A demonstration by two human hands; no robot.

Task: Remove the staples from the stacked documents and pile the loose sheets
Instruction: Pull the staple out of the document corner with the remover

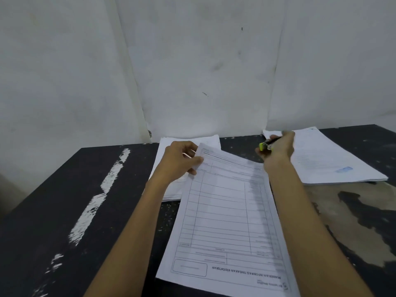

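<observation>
Wall: white, scuffed, fills the upper half of the view from 9 through 12 to 3 o'clock.

Table: dark top, worn. White paint streak runs along the 8 o'clock side. Bare tan patch at 4 o'clock.

Printed form: the stapled document, largest paper item, centre to 6 o'clock. Ruled grid on the top sheet, bold heading at the near edge reading upside down. Far left corner is lifted off the table and overlaps the left pile.

Right pile of sheets: at 2 o'clock, flat on the table, faint print, blue stamp near its near right corner. Apart from the form.

Left pile of sheets: at 11 o'clock of the form, white, partly under the form and the left forearm.

Left hand: over the left pile, thumb and curled fingers pinching the form's far left corner.

Right hand: at 1 o'clock, over the gap between form and right pile, fingers closed round a small tool. Tool has a dark body and a yellow-green end pointing toward 9 o'clock. Tool type cannot be told. Tool is not touching the form.
</observation>
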